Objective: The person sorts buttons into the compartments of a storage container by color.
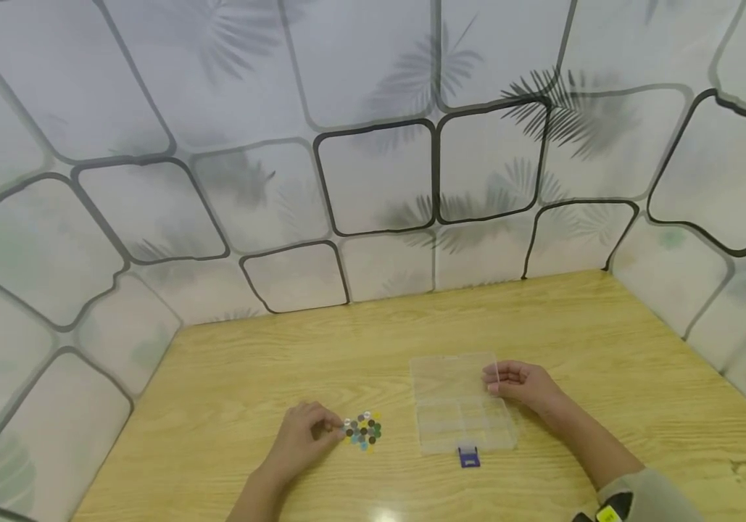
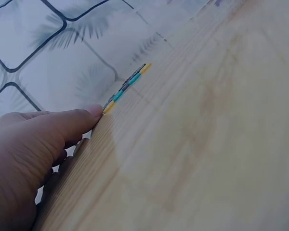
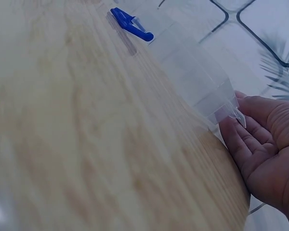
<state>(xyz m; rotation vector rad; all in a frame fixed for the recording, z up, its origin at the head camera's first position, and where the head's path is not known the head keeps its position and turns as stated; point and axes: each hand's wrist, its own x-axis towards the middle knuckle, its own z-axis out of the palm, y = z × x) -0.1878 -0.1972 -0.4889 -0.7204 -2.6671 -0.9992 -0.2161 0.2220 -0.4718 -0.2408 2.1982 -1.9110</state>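
On the wooden table lies a flat cluster of small round discs (image 1: 364,431) in yellow, teal, green, black, grey and white. My left hand (image 1: 305,436) rests at its left side with relaxed, bent fingers, the thumb tip (image 2: 95,110) right at the nearest disc. To the right is a clear plastic box (image 1: 436,428) with compartments and a blue latch (image 1: 469,457). Its see-through lid (image 1: 447,373) stands at the back. My right hand (image 1: 525,386) pinches the box's right edge, thumb (image 3: 254,105) on one side and curled fingers on the other.
The wooden table (image 1: 249,362) ends at a patterned white wall cloth (image 1: 379,188) at the back and along both sides. A dark band with a yellow patch (image 1: 607,513) shows at my right sleeve.
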